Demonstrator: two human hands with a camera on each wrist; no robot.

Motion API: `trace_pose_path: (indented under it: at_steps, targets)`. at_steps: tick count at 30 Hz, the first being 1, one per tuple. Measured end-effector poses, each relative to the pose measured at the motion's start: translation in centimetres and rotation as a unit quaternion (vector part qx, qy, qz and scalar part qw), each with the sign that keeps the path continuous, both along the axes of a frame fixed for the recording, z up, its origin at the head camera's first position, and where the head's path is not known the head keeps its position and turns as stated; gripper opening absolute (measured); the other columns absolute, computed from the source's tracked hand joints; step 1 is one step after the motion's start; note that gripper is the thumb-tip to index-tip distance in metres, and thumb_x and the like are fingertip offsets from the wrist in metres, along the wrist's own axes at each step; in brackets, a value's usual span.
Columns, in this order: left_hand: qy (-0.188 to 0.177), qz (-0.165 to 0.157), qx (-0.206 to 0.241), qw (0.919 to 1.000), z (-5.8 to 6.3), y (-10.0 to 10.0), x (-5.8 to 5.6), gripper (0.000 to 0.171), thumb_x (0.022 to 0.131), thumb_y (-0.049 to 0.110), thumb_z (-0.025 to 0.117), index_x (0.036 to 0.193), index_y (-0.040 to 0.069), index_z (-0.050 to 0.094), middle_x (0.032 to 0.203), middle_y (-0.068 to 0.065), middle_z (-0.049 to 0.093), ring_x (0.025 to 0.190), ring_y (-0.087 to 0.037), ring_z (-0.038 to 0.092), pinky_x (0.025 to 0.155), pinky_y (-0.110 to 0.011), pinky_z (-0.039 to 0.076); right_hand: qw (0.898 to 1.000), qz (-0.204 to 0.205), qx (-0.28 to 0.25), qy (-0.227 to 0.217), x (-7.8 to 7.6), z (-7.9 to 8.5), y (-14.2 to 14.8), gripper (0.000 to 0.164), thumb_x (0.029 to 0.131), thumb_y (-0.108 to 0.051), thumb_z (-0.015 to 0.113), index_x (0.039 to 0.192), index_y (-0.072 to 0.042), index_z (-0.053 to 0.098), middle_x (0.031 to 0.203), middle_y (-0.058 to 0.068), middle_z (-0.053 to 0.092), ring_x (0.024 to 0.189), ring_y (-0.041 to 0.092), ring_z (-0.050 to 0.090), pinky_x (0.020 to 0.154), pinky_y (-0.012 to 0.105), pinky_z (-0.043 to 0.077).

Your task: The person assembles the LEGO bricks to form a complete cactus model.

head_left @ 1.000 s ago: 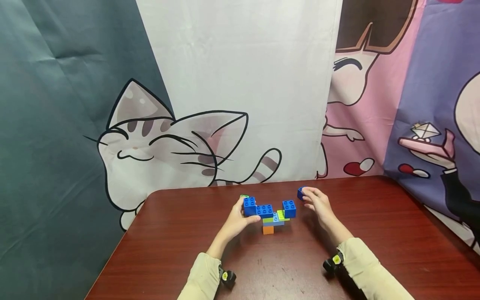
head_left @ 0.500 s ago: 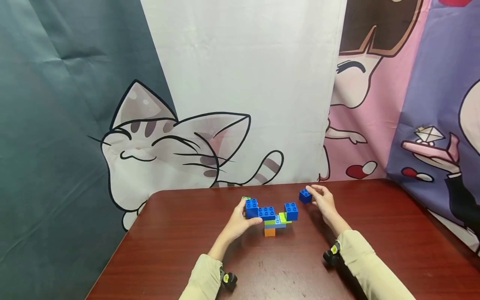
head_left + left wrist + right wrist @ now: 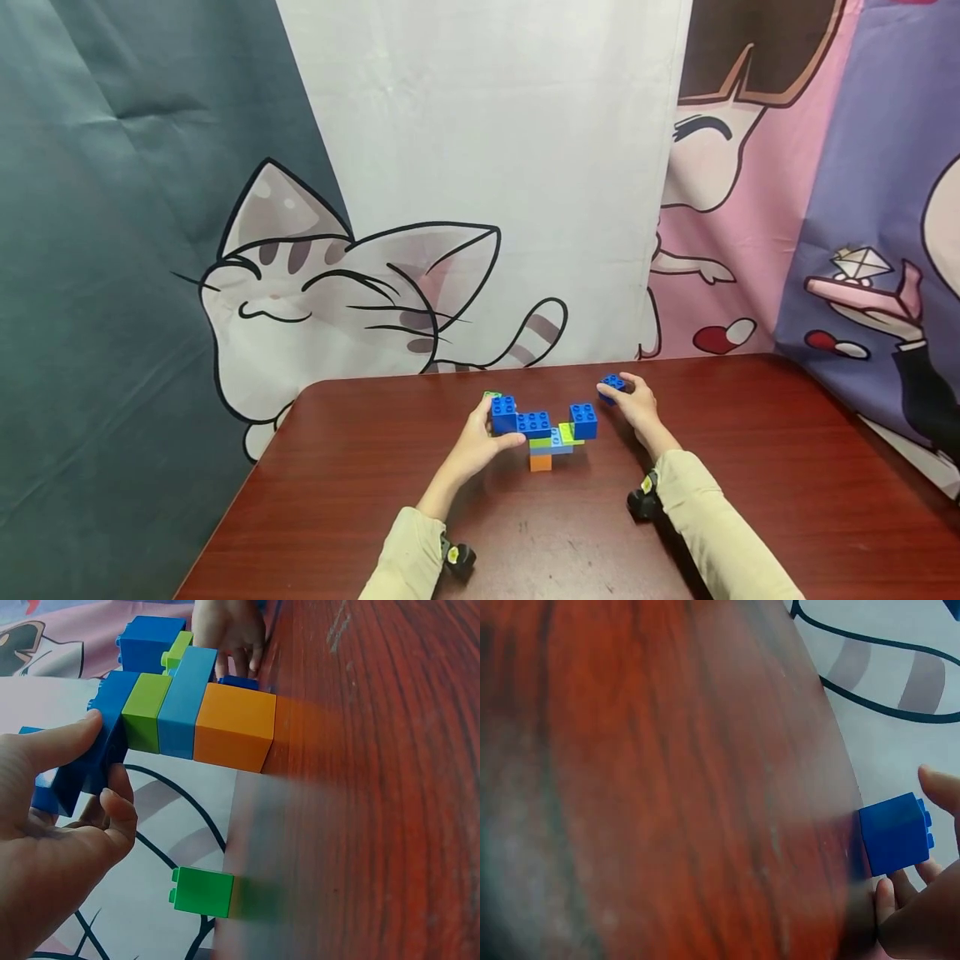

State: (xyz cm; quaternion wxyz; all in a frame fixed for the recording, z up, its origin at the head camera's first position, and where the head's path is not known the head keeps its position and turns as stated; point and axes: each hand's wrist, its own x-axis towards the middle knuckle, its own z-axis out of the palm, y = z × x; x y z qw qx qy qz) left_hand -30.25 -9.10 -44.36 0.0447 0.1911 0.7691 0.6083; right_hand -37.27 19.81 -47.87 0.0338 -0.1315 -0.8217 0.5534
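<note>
In the head view my left hand [image 3: 476, 442] grips the left end of a toy brick build [image 3: 534, 425] by its blue bricks. The build has dark blue bricks on top, lime and light blue ones below, and an orange brick [image 3: 234, 724] at the bottom. Whether that bottom brick touches the table is unclear. Farther right, a loose blue brick [image 3: 612, 387] sits on the table, studs up. My right hand [image 3: 639, 408] surrounds it, thumb on one side and fingers on the other. The right wrist view shows a gap between thumb and brick [image 3: 896, 834].
A green brick [image 3: 204, 891] stands beyond my left hand, mostly hidden by it in the head view. The reddish-brown table [image 3: 337, 500] ends in front of a printed cloth backdrop [image 3: 487, 167]. Each wrist carries a small black camera [image 3: 459, 560].
The loose blue brick has turned a little on the table. My right hand has shifted left, bringing its thumb across the brick's near side. My left hand keeps its grip on the build.
</note>
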Motion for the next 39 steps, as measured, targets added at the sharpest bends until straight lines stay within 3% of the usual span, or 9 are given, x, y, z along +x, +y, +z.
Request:
trace_pose_path:
  at_steps: [10, 17, 25, 33, 39]
  targets:
    - [0.0, -0.003, 0.0, 1.0, 0.2, 0.0, 0.2, 0.064, 0.088, 0.011, 0.071, 0.14, 0.001, 0.036, 0.129, -0.023, 0.055, 0.119, -0.035, 0.06, 0.1, -0.045, 0.051, 0.999, -0.008, 0.033, 0.007, -0.3, -0.4, 0.2, 0.059, 0.094, -0.023, 0.063, 0.142, 0.004, 0.041, 0.145, 0.031, 0.04, 0.132, 0.043, 0.039, 0.115, 0.054, 0.032]
    - [0.004, -0.001, 0.002, 1.0, 0.1, 0.0, 0.3, 0.058, 0.088, 0.01, 0.071, 0.136, 0.002, 0.039, 0.125, -0.023, 0.056, 0.115, -0.035, 0.062, 0.098, -0.045, 0.052, 1.0, 0.001, 0.022, 0.02, 0.0, -0.4, 0.3, 0.054, 0.095, -0.022, 0.061, 0.138, 0.006, 0.044, 0.142, 0.032, 0.044, 0.127, 0.04, 0.045, 0.11, 0.052, 0.039]
    - [0.007, 0.001, 0.001, 1.0, -0.1, 0.0, 0.4, 0.059, 0.088, 0.01, 0.071, 0.136, 0.002, 0.039, 0.126, -0.023, 0.056, 0.116, -0.035, 0.062, 0.098, -0.046, 0.052, 0.999, 0.027, 0.001, 0.02, 0.4, -0.1, 0.5, 0.057, 0.097, -0.027, 0.059, 0.139, 0.007, 0.043, 0.14, 0.032, 0.046, 0.125, 0.038, 0.045, 0.111, 0.05, 0.038]
    - [0.002, -0.003, 0.007, 1.0, 0.0, 0.0, 0.2, 0.06, 0.088, 0.01, 0.071, 0.137, 0.002, 0.037, 0.127, -0.022, 0.055, 0.117, -0.035, 0.061, 0.098, -0.045, 0.052, 0.997, 0.069, -0.016, 0.017, 1.2, 0.7, 0.7, 0.064, 0.097, -0.036, 0.059, 0.142, 0.005, 0.04, 0.139, 0.03, 0.048, 0.112, 0.029, 0.057, 0.086, 0.025, 0.056]
    - [0.001, -0.003, 0.009, 1.0, 0.0, 0.0, 0.2, 0.059, 0.088, 0.01, 0.071, 0.137, 0.002, 0.038, 0.127, -0.023, 0.056, 0.116, -0.035, 0.061, 0.099, -0.045, 0.051, 0.995, 0.093, -0.036, 0.015, 2.1, 1.5, 0.4, 0.066, 0.097, -0.037, 0.058, 0.144, 0.004, 0.038, 0.139, 0.03, 0.048, 0.111, 0.028, 0.063, 0.094, 0.033, 0.055]
